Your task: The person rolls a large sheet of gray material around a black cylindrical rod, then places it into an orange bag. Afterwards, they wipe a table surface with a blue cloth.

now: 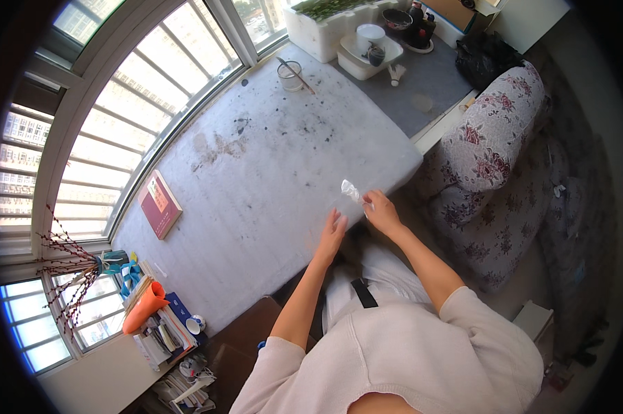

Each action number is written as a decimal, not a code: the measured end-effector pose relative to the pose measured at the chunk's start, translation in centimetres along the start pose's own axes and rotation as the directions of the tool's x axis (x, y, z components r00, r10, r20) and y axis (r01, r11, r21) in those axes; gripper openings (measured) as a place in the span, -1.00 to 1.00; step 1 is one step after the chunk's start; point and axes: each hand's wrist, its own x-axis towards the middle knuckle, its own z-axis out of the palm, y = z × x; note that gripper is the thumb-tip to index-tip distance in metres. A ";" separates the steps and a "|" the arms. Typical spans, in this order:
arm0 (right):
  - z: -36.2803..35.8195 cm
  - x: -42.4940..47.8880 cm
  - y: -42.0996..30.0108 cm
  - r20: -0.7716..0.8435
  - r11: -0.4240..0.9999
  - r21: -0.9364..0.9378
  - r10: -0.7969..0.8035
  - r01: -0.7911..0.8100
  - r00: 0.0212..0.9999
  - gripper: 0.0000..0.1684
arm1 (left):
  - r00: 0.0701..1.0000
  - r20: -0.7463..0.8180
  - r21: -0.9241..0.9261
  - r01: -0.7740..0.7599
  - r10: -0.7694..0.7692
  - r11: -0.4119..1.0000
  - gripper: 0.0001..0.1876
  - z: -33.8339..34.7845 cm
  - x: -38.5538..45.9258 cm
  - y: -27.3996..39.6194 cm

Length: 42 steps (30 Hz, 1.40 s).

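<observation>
My right hand [382, 211] pinches a small crumpled white piece [349, 190], thin plastic or tissue, just above the front edge of the stained grey-white tabletop [270, 191]. To its left, my left hand [334, 230] is raised over the same edge, its fingers apart and nothing in them. A gap separates the two hands. Farther along the table, a stick or brush [297, 75] leans across a glass jar [289, 82]. Dark spots and brownish smears mark the surface between the jar and my hands. A maroon book [159, 204] lies near the window.
At the back stand a foam box with green plants [316, 36] and a white tub [365, 62], with a shuttlecock [395, 75] beside it. A flowered fabric cover [497, 129] bulges at the right. Books and an orange vase [145, 308] crowd the left end.
</observation>
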 end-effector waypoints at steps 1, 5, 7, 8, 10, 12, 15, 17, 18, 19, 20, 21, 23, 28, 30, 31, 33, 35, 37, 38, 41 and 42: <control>-0.3 -0.4 -1.3 0.045 0.999 0.035 -0.014 0.013 0.999 -0.80 | 0.994 0.044 -0.211 0.110 -0.103 0.971 -0.49 1.8 -0.3 2.8; -0.4 -1.5 -2.6 0.064 0.982 0.191 -0.008 -0.004 0.998 -0.75 | 0.966 0.214 -0.357 0.218 -0.147 0.908 -0.55 4.7 2.2 3.4; -2.2 -0.4 -1.3 0.196 0.966 0.255 -0.018 -0.033 0.981 -0.72 | 0.981 0.131 -0.367 0.181 -0.143 0.912 -0.66 4.9 3.5 2.7; -3.4 0.3 -0.4 0.262 0.958 0.283 -0.024 -0.053 0.965 -0.71 | 0.989 0.081 -0.405 0.143 -0.121 0.903 -0.69 5.3 3.9 2.8; -5.7 2.5 1.8 0.199 0.934 0.345 0.025 -0.094 0.980 -0.68 | 0.983 -0.098 -0.456 0.096 -0.156 0.885 -0.72 6.7 4.9 3.9; -7.9 6.1 5.4 0.096 0.961 0.263 0.056 -0.080 0.994 -0.69 | 0.973 -0.170 -0.401 0.075 -0.155 0.913 -0.70 6.4 7.1 3.7; -10.7 12.6 11.1 -0.050 0.986 0.106 0.135 -0.129 0.990 -0.71 | 0.937 -0.307 -0.431 0.022 -0.169 0.902 -0.73 7.5 10.4 4.7; -11.4 17.4 11.2 0.053 0.984 0.154 0.086 -0.093 0.995 -0.69 | 0.901 -0.405 -0.473 -0.064 -0.152 0.879 -0.80 8.2 13.3 5.7; -11.0 19.5 9.8 0.133 0.982 0.176 0.051 -0.075 0.990 -0.67 | 0.879 -0.438 -0.504 -0.067 -0.188 0.861 -0.83 8.5 14.4 6.0; -10.4 21.6 8.1 0.209 0.978 0.199 0.015 -0.058 0.978 -0.66 | 0.856 -0.467 -0.534 -0.073 -0.222 0.842 -0.85 8.7 15.4 6.2; -9.6 23.6 6.5 0.270 0.975 0.218 -0.024 -0.036 0.963 -0.63 | 0.833 -0.490 -0.564 -0.078 -0.257 0.822 -0.84 9.0 16.4 6.6; -8.6 25.7 4.9 0.327 0.971 0.238 -0.065 -0.016 0.943 -0.60 | 0.826 -0.509 -0.522 -0.073 -0.242 0.850 -0.80 9.1 17.1 7.1; -6.1 30.1 2.3 0.403 0.950 0.308 -0.088 -0.044 0.911 -0.52 | 0.816 -0.538 -0.431 -0.054 -0.209 0.901 -0.72 9.4 17.9 8.0; 1.4 38.6 -0.2 0.490 0.707 0.565 0.126 -0.425 0.863 -0.48 | 0.801 -0.531 -0.535 -0.065 -0.276 0.842 -0.68 11.0 19.1 11.1; 2.4 40.0 -0.7 0.619 0.551 0.617 0.102 -0.562 0.779 -0.56 | 0.793 -0.527 -0.597 -0.088 -0.307 0.798 -0.70 10.7 19.1 11.5; 2.7 40.6 -1.0 0.674 0.464 0.627 0.079 -0.626 0.734 -0.60 | 0.786 -0.532 -0.597 -0.084 -0.315 0.798 -0.71 10.2 19.4 11.0; 2.6 41.8 -0.3 0.667 0.505 0.650 -0.022 -0.567 0.745 -0.68 | 0.800 -0.519 -0.557 -0.052 -0.300 0.829 -0.71 8.8 20.7 10.5; 1.6 42.6 0.7 0.627 0.562 0.659 -0.043 -0.500 0.778 -0.73 | 0.833 -0.491 -0.492 -0.025 -0.253 0.870 -0.69 7.4 22.0 10.2; 0.6 43.1 2.2 0.545 0.621 0.654 0.007 -0.431 0.838 -0.75 | 0.833 -0.524 -0.447 -0.095 -0.175 0.889 -0.65 6.2 24.4 10.5; 0.1 43.6 3.1 0.471 0.727 0.598 0.022 -0.337 0.882 -0.76 | 0.832 -0.539 -0.421 -0.128 -0.134 0.898 -0.62 5.5 25.7 10.9; -0.7 45.4 5.6 0.263 0.934 0.336 0.031 -0.122 0.964 -0.77 | 0.820 -0.573 -0.178 -0.123 -0.001 0.976 -0.60 3.1 29.9 13.7; -1.1 45.5 5.5 0.232 0.967 0.237 0.040 -0.096 0.972 -0.78 | 0.813 -0.581 -0.184 -0.157 0.021 0.970 -0.59 2.3 30.8 15.0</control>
